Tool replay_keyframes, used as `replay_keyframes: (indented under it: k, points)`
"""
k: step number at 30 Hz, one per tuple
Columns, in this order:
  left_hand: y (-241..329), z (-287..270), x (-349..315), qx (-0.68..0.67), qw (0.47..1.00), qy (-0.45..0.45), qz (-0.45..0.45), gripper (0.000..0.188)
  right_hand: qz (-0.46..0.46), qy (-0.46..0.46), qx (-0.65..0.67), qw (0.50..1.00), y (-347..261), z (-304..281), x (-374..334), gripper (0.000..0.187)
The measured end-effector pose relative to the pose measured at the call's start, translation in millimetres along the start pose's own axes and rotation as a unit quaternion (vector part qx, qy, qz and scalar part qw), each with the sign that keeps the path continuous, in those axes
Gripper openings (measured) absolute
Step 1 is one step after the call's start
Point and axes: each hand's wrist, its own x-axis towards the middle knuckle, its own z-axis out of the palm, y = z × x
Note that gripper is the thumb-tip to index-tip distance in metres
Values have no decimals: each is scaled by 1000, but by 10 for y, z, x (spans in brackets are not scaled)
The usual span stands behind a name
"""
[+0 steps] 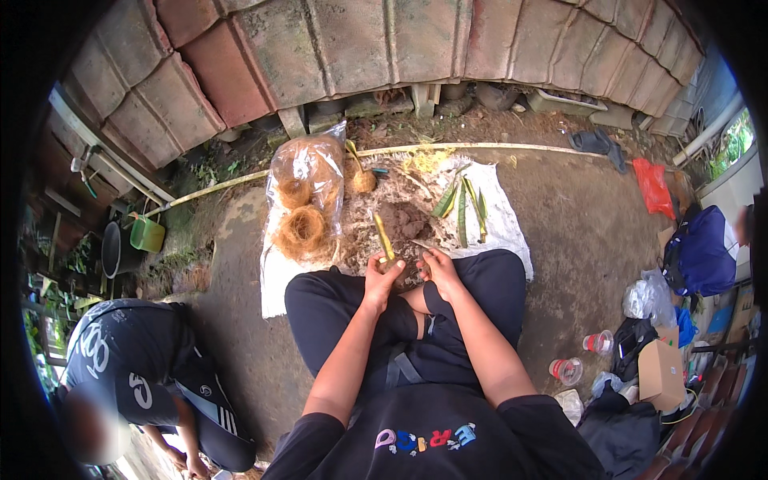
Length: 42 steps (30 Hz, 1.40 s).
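My left hand (382, 278) is closed round the lower end of a yellow-green leaf strip (383, 236), which points up and away from me. Close by on the right, the bent fingers of my right hand (440, 270) grip a thin, pale, pointed thing (420, 243), too small to name surely. Just beyond both hands lies a mound of dark, wet soil (402, 219) on a white sheet (512, 232). Long green leaves with yellow edges (462, 210) rest to its right. At left are a bowl-shaped nest of brown fibre (302, 230) and a fibre ball (364, 182) with a leaf standing in it.
A clear plastic bag (308, 156) holds more brown fibre. Beyond the sheet runs a pale pole (240, 181) below a tiled roof (352, 48). Another person (136, 360) crouches at lower left. Plastic cups (566, 370), a cardboard box (661, 374) and a blue bag (704, 250) stand right.
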Motion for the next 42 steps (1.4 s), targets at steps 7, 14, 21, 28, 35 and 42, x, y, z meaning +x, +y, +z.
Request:
replay_keyframes:
  k: [7, 14, 21, 28, 35, 42]
  points:
    - [247, 169, -412, 451, 848, -45, 275, 61, -4, -19, 46, 999, -20, -35, -114, 22]
    - [198, 80, -409, 436, 817, -72, 370, 64, 12, -32, 62, 997, 81, -49, -57, 20]
    - [55, 86, -342, 248, 938, 29, 242, 58, 25, -37, 9, 999, -33, -12, -169, 21]
    - [137, -17, -160, -186, 982, 34, -15, 33, 28, -33, -19, 999, -33, -10, -163, 22]
    - [128, -121, -126, -201, 976, -2, -80, 47, 30, -32, -57, 997, -39, 31, -161, 23]
    - [47, -181, -39, -212, 974, 28, -74, 45, 22, -26, -76, 996, -45, 52, -176, 26]
